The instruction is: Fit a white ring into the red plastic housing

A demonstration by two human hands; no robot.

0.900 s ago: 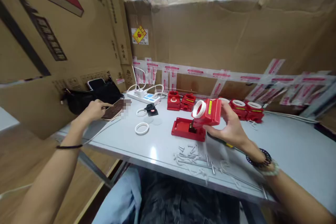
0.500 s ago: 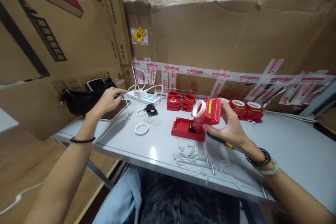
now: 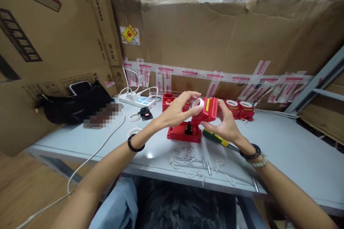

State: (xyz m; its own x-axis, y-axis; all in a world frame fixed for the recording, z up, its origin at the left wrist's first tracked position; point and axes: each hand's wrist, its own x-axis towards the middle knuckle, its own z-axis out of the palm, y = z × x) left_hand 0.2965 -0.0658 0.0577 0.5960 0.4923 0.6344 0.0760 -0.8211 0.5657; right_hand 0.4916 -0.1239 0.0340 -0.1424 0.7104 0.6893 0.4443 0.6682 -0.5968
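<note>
A red housing [image 3: 211, 109] with a yellow label and a white ring [image 3: 198, 104] is tilted above a red base [image 3: 178, 132] that has a black part on it. My right hand [image 3: 228, 123] grips the housing from its right side. At the ring, my left hand [image 3: 178, 111] has its thumb on the white rim, its fingers reaching over the top with a gap between thumb and fingers. Below my right hand lies a green and yellow screwdriver [image 3: 216, 137]. Screws [image 3: 189, 151], metal rods and white strings lie in front of the base.
Behind stand more red housings [image 3: 245, 111] and a white power strip [image 3: 137, 99]. Black round parts [image 3: 145, 112] and white rings [image 3: 134, 117] lie left of centre. A black bag [image 3: 72, 105] and a white cable [image 3: 99, 146] are at the left. Cardboard [image 3: 188, 39] borders the back.
My left hand has left the phone area at the left and come over to the white ring. The view has turned right; my right hand still holds the housing.
</note>
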